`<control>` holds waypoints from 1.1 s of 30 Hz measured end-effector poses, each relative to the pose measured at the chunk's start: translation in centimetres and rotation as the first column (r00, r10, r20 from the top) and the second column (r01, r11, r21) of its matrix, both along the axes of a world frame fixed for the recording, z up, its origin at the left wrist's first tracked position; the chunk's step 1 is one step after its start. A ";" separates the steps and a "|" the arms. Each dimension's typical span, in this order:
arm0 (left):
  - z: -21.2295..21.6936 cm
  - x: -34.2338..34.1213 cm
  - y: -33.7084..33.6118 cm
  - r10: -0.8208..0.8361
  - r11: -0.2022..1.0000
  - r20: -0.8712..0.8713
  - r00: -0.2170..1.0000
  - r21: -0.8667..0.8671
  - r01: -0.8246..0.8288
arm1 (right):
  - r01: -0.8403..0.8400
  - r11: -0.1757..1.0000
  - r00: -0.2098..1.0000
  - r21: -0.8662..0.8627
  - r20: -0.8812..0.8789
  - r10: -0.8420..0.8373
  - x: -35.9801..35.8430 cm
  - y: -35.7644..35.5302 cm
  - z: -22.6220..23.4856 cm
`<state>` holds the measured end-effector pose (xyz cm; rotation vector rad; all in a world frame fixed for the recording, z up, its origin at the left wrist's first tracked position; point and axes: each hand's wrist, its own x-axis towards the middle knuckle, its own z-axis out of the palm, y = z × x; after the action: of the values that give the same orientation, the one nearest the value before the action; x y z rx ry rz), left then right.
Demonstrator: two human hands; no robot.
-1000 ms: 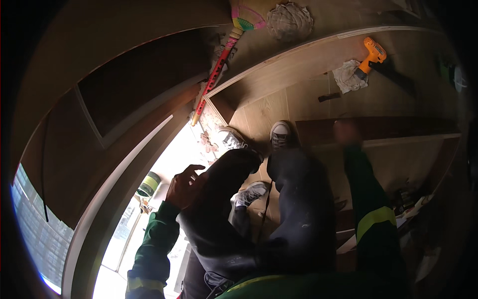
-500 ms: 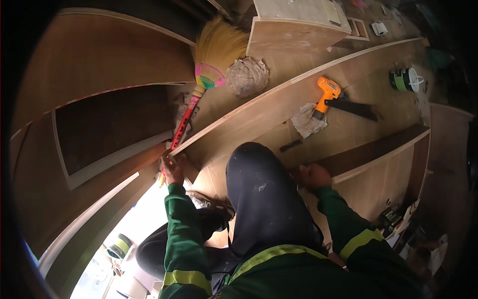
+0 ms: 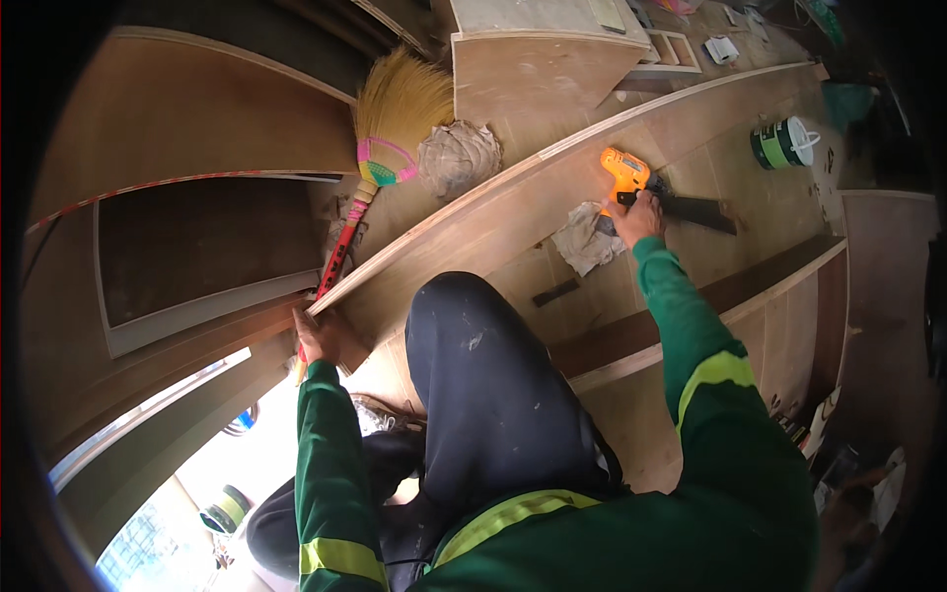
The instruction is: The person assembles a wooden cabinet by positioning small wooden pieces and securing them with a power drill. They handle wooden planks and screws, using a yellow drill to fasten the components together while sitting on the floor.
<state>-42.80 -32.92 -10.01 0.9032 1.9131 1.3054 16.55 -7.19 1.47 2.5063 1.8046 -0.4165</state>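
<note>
My left hand [image 3: 317, 337] is closed on the near left end of a long plywood board [image 3: 464, 237] standing on edge. Reaching forward, my right hand [image 3: 639, 219] closes over the handle end of a long black flat-bladed tool [image 3: 698, 212]. That tool lies against an orange cordless drill [image 3: 621, 170], whose grip sits right beside my fingers. Under the drill is a crumpled pale cloth [image 3: 582, 242]. A small dark strip [image 3: 555, 292] lies on the wood nearer my raised knee.
A straw broom [image 3: 395, 113] and a bundled cloth [image 3: 460, 158] lie beyond the board. A dark green bucket [image 3: 785, 143] stands far right. Wooden cabinet frames [image 3: 197, 109] crowd the left; a plywood box [image 3: 547, 74] is at the back. A lower rail [image 3: 720, 316] crosses on the right.
My right hand has left the lower rail beside my knee and moved forward to the black tool by the drill. My left hand stays on the board's end. The view has shifted slightly.
</note>
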 end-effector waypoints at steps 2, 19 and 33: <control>-2.6 -4.3 -1.2 -0.035 0.997 -0.030 0.999 -0.073 0.033 | 0.098 0.993 0.994 -0.058 0.042 -0.096 -0.9 3.5 -1.7; 5.9 1.3 1.1 -0.051 0.974 -0.288 0.956 -0.225 -0.016 | -0.273 0.853 0.962 -0.445 -0.100 0.256 8.4 -6.7 -3.7; 18.9 10.7 11.3 -0.480 0.819 -0.618 0.623 -0.570 0.065 | -0.069 0.954 0.924 -0.292 -0.380 -0.050 3.1 3.1 -6.7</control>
<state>-32.10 -21.62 8.94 1.5244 2.3919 0.1524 19.65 -4.05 -5.21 2.3185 1.6956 -1.1604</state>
